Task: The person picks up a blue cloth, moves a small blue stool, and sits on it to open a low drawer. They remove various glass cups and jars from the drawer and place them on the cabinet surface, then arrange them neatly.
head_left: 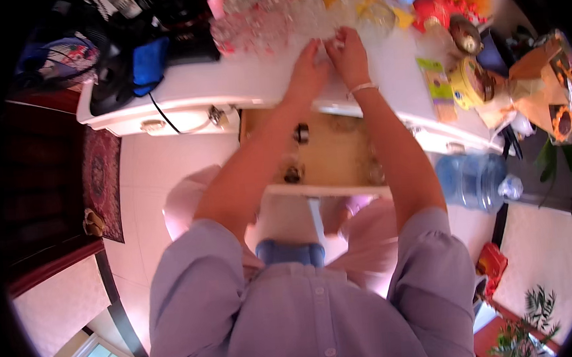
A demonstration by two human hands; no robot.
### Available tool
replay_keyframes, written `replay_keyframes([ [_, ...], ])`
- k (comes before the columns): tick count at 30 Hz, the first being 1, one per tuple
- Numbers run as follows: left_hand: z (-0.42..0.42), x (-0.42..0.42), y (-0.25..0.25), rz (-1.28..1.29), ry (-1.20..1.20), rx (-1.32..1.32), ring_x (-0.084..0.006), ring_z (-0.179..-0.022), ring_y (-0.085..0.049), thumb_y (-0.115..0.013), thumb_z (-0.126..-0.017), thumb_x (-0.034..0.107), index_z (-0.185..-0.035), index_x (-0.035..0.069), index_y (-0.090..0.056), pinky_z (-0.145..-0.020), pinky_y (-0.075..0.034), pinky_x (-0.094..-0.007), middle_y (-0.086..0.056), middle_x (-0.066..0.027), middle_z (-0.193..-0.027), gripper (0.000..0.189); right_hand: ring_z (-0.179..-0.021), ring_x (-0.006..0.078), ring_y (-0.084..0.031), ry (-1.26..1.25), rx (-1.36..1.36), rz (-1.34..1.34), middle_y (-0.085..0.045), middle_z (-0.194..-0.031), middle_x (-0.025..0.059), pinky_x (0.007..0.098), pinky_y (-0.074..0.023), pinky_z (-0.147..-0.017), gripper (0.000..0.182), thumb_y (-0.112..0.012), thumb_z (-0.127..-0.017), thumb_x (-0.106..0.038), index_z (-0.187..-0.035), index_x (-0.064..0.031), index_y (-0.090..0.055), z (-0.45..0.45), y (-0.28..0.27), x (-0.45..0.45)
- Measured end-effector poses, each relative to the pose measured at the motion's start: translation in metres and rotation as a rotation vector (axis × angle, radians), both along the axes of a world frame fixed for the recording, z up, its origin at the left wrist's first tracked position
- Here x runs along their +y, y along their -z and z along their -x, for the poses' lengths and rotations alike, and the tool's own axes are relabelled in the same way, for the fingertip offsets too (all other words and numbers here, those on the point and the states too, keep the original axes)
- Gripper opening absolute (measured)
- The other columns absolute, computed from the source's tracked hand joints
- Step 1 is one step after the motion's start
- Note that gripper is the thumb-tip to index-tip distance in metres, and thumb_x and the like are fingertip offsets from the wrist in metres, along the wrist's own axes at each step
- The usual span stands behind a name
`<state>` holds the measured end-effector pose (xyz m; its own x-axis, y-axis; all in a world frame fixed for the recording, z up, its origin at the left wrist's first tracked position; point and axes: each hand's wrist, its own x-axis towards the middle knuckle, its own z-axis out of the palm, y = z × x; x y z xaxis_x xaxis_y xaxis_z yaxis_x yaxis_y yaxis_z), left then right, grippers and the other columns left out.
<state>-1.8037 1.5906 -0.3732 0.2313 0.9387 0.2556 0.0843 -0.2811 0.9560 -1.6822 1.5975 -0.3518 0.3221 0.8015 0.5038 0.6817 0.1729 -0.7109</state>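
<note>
My left hand (309, 74) and my right hand (350, 57) are raised over the white tabletop (255, 77), with their fingertips close together. The fingers are bent and blurred, and whether something small is pinched between them cannot be made out. Just beyond the left hand stand several transparent containers with pink and red parts (257, 28). Beyond the right hand are transparent containers with yellow pieces (377, 16). Below my forearms a wooden drawer (331, 151) is pulled out, with a few small dark objects (294, 173) and some transparent ones inside.
On the left are a blue cloth-like item (150, 64) and black equipment with cords. A yellow tub (469, 83), a green packet (434, 78) and wrapped flowers (540, 79) lie right. A large water bottle (472, 179) is beside the table. A blue stool (290, 253) shows beneath me.
</note>
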Motion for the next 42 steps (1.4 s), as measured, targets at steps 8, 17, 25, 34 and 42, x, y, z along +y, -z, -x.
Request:
replay_keyframes([
  [8, -0.006, -0.125, -0.031, 0.218, 0.333, -0.064, -0.0209, -0.094, -0.062, -0.054, -0.083, 0.006, -0.104, 0.001, -0.06, -0.077, -0.05, -0.0318, -0.064, -0.0109, -0.099, 0.022, -0.077, 0.0149, -0.064, -0.226, 0.187, 0.26, -0.065, -0.086, 0.0087, 0.0266, -0.0502, -0.069, 0.01, -0.057, -0.087, -0.005, -0.095, -0.0004, -0.06, -0.057, -0.025, -0.153],
  [17, -0.051, -0.212, 0.106, 0.251, 0.593, 0.589, -0.0326, -0.112, -0.053, -0.053, -0.079, 0.005, -0.123, 0.002, -0.05, -0.093, -0.045, -0.0386, -0.05, -0.0174, -0.127, 0.044, -0.094, 0.0354, -0.06, -0.233, -0.647, 1.022, -0.064, -0.094, 0.0201, 0.0433, -0.049, -0.081, 0.035, -0.062, -0.078, -0.024, -0.106, -0.0043, -0.056, -0.131, 0.102, -0.26],
  [25, -0.067, -0.214, 0.148, 0.174, 0.521, 0.61, -0.033, -0.118, -0.049, -0.055, -0.079, 0.005, -0.129, 0.003, -0.045, -0.096, -0.043, -0.0383, -0.044, -0.0156, -0.135, 0.051, -0.084, 0.0315, -0.065, -0.257, -0.739, 1.054, -0.064, -0.091, 0.0191, 0.0399, -0.0523, -0.074, 0.05, -0.068, -0.075, -0.038, -0.101, 0.0024, -0.053, -0.098, 0.122, -0.267],
  [34, -0.007, -0.177, 0.161, 0.164, 0.439, 0.811, -0.0349, -0.097, -0.058, -0.057, -0.079, 0.008, -0.108, 0.007, -0.058, -0.082, -0.049, -0.0425, -0.055, -0.0145, -0.113, 0.029, -0.082, 0.0316, -0.065, -0.449, -0.72, 1.049, -0.062, -0.093, 0.0176, 0.0408, -0.0531, -0.067, 0.054, -0.069, -0.075, -0.042, -0.103, 0.0002, -0.052, -0.035, 0.107, -0.226],
  [42, 0.02, -0.162, 0.128, 0.021, 0.492, 0.755, -0.0371, -0.085, -0.06, -0.058, -0.085, 0.017, -0.094, 0.005, -0.059, -0.073, -0.049, -0.0448, -0.062, -0.0175, -0.092, 0.015, -0.098, 0.0358, -0.059, -0.494, -0.673, 1.006, -0.053, -0.111, 0.0205, 0.0427, -0.0501, -0.08, 0.062, -0.075, -0.068, -0.03, -0.117, -0.0032, -0.048, -0.042, 0.085, -0.211],
])
